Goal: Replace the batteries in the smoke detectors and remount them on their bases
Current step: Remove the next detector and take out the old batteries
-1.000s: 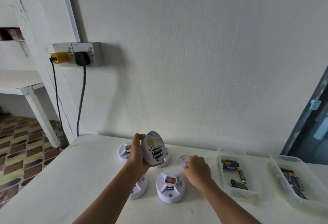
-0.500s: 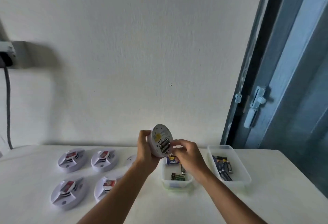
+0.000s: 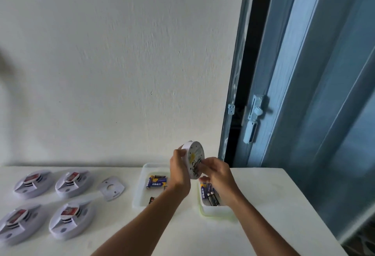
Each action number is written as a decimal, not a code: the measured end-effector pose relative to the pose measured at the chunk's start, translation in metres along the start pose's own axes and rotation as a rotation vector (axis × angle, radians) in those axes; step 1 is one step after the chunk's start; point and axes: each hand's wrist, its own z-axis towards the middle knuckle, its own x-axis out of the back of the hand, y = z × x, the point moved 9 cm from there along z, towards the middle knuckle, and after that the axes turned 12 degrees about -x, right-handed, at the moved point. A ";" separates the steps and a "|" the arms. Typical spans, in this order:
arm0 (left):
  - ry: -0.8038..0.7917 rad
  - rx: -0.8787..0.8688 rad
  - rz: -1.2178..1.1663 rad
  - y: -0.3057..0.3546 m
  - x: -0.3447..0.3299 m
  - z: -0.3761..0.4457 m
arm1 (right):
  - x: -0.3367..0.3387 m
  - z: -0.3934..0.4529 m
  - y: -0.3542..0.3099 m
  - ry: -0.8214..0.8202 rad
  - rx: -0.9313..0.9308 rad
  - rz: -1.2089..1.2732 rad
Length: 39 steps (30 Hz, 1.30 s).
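Nearest us, four detectors [image 3: 72, 218] sat in two rows on the table [image 3: 263, 215], left of two trays [image 3: 140, 193] of batteries [image 3: 157, 181]. Above the trays our left hand [image 3: 179, 176] gripped a detector's [image 3: 192, 161] rim, its back turned rightward; our right hand's [image 3: 218, 172] fingertips [image 3: 203, 166] pinched at its battery bay. A loose base [image 3: 111, 187] lay beyond the rows.

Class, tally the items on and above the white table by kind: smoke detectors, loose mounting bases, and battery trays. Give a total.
Smoke detectors: 5 (four on the table, one held)
Loose mounting base: 1
Battery trays: 2
Total: 8
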 end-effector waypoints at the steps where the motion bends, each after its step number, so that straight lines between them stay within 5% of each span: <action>1: 0.006 -0.017 0.007 -0.001 -0.003 -0.001 | 0.005 0.003 0.001 -0.011 0.002 0.018; 12: -0.008 -0.226 0.325 -0.004 -0.006 -0.001 | 0.036 0.012 0.019 0.182 -0.122 0.243; 14: 0.005 -0.198 0.306 -0.004 -0.002 -0.001 | 0.050 0.017 0.008 0.318 0.022 -0.247; 17: 0.029 -0.155 0.302 -0.007 0.008 0.000 | 0.024 0.031 0.020 0.144 -0.010 -0.988; 22: 0.019 -0.069 0.323 -0.016 0.012 0.003 | 0.010 0.031 0.039 0.062 -0.109 -1.388; 24: 0.046 -0.030 0.317 -0.018 0.017 0.004 | 0.009 0.032 0.029 0.113 -0.024 -1.326; 29: 0.062 0.118 0.172 -0.030 0.023 0.005 | -0.005 0.017 -0.002 -0.073 0.093 -0.477; 39: 0.101 0.139 0.078 -0.032 0.027 0.012 | -0.014 0.003 -0.011 -0.035 0.266 -0.352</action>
